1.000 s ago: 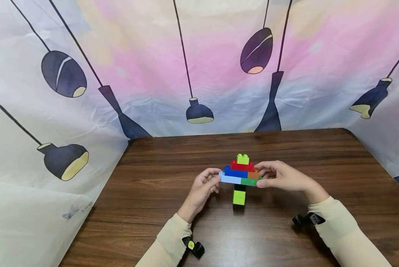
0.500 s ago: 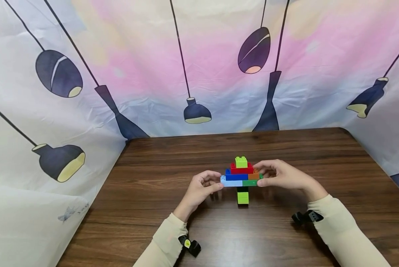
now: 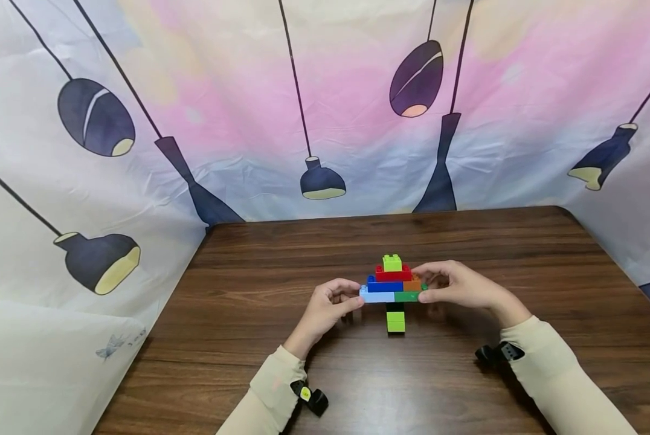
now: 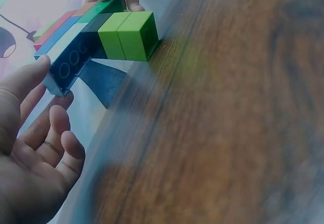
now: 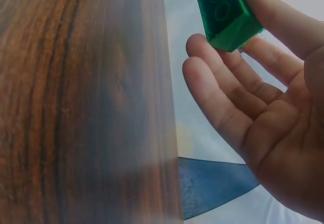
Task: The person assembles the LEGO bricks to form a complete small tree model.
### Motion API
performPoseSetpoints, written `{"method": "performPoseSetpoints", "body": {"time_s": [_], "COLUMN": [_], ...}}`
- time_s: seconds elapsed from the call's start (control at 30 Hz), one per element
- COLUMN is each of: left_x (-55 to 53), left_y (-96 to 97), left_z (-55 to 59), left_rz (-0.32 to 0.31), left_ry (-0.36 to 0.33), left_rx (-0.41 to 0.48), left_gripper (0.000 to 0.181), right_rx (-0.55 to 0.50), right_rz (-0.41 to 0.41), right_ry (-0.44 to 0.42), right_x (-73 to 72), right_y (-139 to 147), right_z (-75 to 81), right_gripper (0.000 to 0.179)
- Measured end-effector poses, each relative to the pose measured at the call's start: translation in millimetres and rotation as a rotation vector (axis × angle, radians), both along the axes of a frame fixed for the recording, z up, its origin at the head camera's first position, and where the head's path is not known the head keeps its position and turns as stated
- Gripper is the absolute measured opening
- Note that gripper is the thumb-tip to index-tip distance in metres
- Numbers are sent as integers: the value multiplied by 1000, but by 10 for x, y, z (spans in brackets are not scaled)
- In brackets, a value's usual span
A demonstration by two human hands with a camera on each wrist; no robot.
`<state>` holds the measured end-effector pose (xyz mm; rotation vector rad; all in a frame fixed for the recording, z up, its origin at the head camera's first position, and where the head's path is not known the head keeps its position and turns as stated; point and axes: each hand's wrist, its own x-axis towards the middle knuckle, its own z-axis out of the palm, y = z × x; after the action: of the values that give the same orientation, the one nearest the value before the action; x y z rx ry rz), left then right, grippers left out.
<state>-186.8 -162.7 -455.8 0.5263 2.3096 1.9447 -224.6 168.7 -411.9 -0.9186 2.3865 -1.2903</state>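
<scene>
A tree-shaped stack of toy building bricks (image 3: 386, 287) stands roughly upright between the two hands. Its lime trunk (image 3: 395, 322) is lowest, with a dark brick above. Over these come a light blue and green tier, a blue and orange tier, a red brick (image 3: 393, 273) and a lime brick (image 3: 392, 263) on top. My left hand (image 3: 325, 308) pinches the light blue brick (image 4: 63, 67) at its left end. At the right end, my right hand (image 3: 463, 289) pinches the green brick (image 5: 228, 19). Whether the trunk's foot touches the table, I cannot tell.
A dark brown wooden table (image 3: 238, 272) lies under both arms. Behind it hangs a cloth backdrop (image 3: 238, 109) printed with dark pendant lamps. Each wrist carries a small black strapped device, such as the left one (image 3: 310, 397).
The brick stack has gone from slightly tilted to more upright, its lower end swinging right and its left end dropping a little. Both hands keep their hold on it.
</scene>
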Motion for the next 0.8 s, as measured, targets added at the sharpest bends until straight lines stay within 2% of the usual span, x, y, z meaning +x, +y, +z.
{"method": "performPoseSetpoints", "body": {"time_s": [0.27, 0.53, 0.8], "left_x": [-6, 8, 22], "left_y": [23, 22, 96], "left_z": [4, -24, -67], "left_rz": [25, 71, 145], "left_ry": [38, 34, 50], "left_rx": [-26, -45, -3], "left_gripper": [25, 25, 24], "right_rx": [-1, -26, -20], "right_rz": [-9, -31, -49], "right_ry": [3, -5, 1], "right_x": [-25, -28, -61], "right_y": [5, -29, -57], "right_z": [-23, -55, -131], "right_gripper": [55, 56, 52]}}
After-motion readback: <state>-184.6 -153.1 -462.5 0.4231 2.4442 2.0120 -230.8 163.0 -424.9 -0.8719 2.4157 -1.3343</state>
